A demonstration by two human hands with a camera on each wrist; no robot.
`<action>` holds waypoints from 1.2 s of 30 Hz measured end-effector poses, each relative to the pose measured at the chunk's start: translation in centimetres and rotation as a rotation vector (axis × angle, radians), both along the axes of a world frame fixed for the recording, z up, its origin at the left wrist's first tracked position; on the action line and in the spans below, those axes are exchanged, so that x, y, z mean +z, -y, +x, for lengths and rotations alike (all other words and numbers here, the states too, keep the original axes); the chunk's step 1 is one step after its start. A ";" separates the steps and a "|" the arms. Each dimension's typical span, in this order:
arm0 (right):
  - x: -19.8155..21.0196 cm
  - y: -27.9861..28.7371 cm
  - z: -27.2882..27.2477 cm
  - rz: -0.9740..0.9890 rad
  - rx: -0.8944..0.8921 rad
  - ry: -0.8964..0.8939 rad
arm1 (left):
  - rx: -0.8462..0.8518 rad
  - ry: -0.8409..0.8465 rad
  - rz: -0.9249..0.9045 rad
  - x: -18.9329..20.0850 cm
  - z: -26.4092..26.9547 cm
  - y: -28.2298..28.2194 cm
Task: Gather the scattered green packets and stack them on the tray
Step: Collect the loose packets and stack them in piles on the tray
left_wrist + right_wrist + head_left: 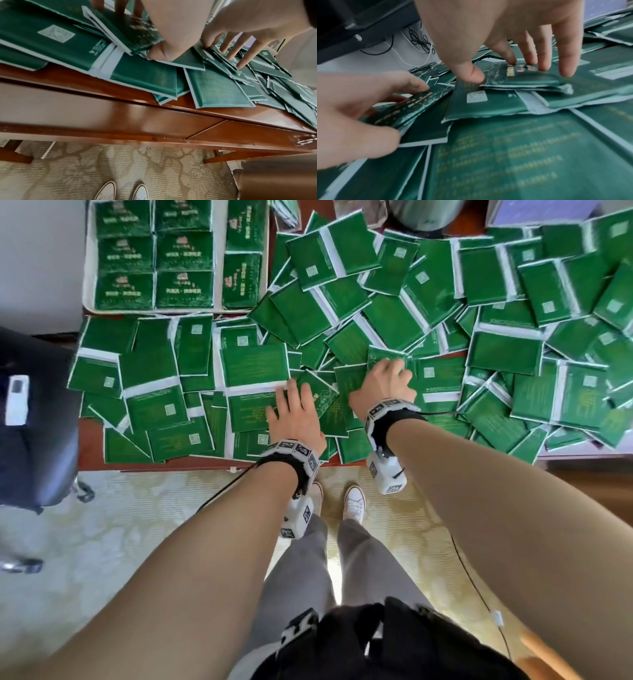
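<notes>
- A flat, glossy green packet is pinched by the right hand.
- Another patterned packet is gripped at its edges by the left hand.
- Rectangular packets are stacked on the white tray.

Loose green packets cover nearly the whole wooden table in overlapping layers, so anywhere I lower a hand it meets packets, not bare wood. Only a narrow strip along the near edge shows through. The white tray at the far left corner is already lined with packet stacks across its floor. A black chair crowds the table's left end. Above the pile the air is open.
</notes>
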State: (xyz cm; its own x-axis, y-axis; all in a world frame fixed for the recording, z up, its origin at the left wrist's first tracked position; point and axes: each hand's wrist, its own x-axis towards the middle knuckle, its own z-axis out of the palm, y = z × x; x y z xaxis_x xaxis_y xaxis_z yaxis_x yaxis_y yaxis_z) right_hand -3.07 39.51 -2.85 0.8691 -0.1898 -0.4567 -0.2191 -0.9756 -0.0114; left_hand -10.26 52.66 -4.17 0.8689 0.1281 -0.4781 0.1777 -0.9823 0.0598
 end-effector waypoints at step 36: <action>16.5 -3.1 5.9 0.241 0.756 0.278 | -0.203 0.412 0.094 16.4 7.5 -12.1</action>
